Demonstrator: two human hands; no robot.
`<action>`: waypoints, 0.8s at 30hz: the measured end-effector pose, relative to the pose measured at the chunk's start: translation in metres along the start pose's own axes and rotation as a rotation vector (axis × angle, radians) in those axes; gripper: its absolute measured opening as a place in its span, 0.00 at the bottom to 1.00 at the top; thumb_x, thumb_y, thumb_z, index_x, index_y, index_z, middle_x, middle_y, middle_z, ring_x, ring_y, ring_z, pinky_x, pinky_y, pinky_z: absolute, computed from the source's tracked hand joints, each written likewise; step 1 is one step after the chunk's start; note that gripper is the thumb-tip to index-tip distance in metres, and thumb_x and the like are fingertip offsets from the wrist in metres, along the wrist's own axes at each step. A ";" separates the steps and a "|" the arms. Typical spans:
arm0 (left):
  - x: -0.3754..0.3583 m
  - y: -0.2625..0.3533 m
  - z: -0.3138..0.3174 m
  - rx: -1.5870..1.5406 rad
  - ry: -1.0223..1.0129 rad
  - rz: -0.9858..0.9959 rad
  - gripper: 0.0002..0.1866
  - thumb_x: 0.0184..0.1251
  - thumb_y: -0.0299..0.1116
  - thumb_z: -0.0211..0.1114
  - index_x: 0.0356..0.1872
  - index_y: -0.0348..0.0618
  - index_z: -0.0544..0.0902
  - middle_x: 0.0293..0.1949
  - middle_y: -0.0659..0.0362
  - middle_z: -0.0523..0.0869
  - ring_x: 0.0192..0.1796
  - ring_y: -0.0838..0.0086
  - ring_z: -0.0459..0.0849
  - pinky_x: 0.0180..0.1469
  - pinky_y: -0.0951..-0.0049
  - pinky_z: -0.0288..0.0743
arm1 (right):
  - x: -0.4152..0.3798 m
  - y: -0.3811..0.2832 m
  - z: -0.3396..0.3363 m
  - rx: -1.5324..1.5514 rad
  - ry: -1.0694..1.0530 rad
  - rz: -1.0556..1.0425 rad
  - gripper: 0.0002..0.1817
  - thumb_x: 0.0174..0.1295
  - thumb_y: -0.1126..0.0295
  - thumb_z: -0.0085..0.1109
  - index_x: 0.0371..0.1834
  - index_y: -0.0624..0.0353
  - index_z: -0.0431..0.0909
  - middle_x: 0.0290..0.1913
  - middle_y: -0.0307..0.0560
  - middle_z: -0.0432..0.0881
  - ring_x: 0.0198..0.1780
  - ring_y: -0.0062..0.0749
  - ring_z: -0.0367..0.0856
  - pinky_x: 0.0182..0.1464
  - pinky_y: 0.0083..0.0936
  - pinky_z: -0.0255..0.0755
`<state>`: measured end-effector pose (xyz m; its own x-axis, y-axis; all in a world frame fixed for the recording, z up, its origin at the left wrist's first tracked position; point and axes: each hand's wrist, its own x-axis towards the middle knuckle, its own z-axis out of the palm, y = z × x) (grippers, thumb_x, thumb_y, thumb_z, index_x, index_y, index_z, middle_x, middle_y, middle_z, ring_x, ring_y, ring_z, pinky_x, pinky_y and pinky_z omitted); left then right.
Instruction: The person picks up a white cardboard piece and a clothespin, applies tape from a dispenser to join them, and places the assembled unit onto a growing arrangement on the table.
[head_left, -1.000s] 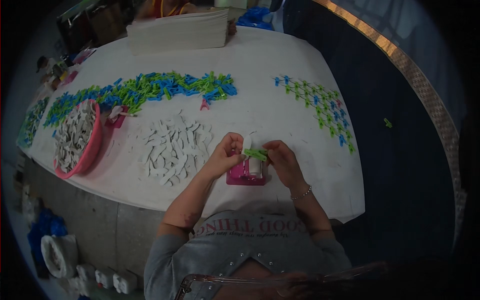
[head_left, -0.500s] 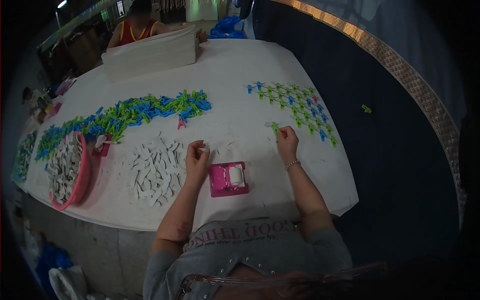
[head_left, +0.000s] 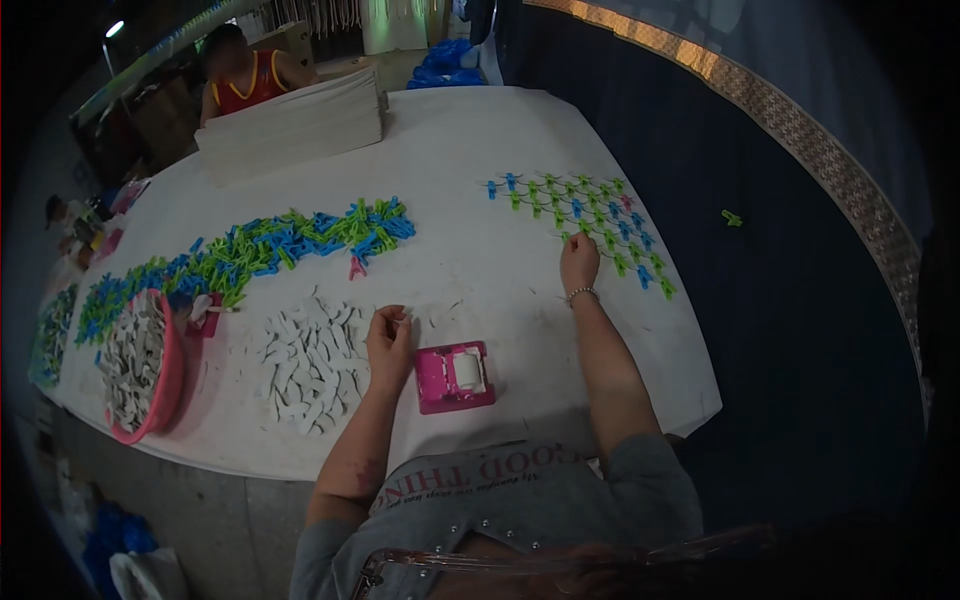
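Note:
My right hand (head_left: 580, 265) is closed, its fingertips on a green clothespin (head_left: 566, 238) at the near-left edge of the laid-out clothespins (head_left: 577, 207). These are mostly green and blue, spaced in rows with thin dark curved pieces at them. My left hand (head_left: 389, 345) is pinched on a small white piece (head_left: 405, 316), too small to make out fully. Right of that hand stands a pink tape dispenser (head_left: 430, 382) with a white roll. To its left lies a pile of white curved strips (head_left: 315, 360) with dark edges.
A long heap of green and blue clothespins (head_left: 265, 245) spans the table's (head_left: 470, 140) left half. A pink basin (head_left: 172, 375) of strips sits at the left edge. A person (head_left: 250, 80) sits behind a white stack (head_left: 290, 130). One green clothespin (head_left: 732, 218) lies off the table.
My right hand has moved up with the green clothespin, from apart on the table to the edge of the rows. My left hand stays near the dispenser. The person opposite has shifted left.

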<state>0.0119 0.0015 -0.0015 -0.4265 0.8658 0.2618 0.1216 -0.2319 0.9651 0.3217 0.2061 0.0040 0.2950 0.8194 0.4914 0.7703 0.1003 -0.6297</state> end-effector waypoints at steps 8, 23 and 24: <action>0.000 -0.002 -0.002 0.034 -0.032 -0.018 0.10 0.67 0.26 0.59 0.47 0.38 0.75 0.37 0.63 0.77 0.38 0.82 0.74 0.44 0.82 0.68 | -0.006 0.001 -0.001 0.018 0.055 -0.072 0.08 0.58 0.70 0.62 0.39 0.58 0.77 0.37 0.52 0.78 0.38 0.47 0.79 0.41 0.38 0.74; 0.045 0.022 -0.090 1.003 -0.039 0.374 0.22 0.55 0.36 0.67 0.52 0.44 0.78 0.53 0.50 0.79 0.55 0.53 0.77 0.56 0.57 0.69 | -0.127 -0.059 -0.053 0.228 -0.433 -0.285 0.10 0.56 0.66 0.65 0.38 0.55 0.77 0.29 0.42 0.78 0.30 0.35 0.80 0.33 0.31 0.73; 0.044 0.012 -0.102 1.258 0.044 0.359 0.22 0.56 0.37 0.67 0.53 0.45 0.78 0.55 0.49 0.78 0.56 0.52 0.76 0.58 0.57 0.68 | -0.126 -0.060 -0.054 0.230 -0.439 -0.289 0.09 0.57 0.67 0.64 0.37 0.55 0.77 0.29 0.42 0.79 0.32 0.36 0.80 0.33 0.32 0.74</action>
<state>-0.0969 -0.0081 0.0221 -0.2215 0.8219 0.5247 0.9724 0.1459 0.1820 0.2690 0.0664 0.0124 -0.2091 0.8932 0.3981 0.6275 0.4348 -0.6459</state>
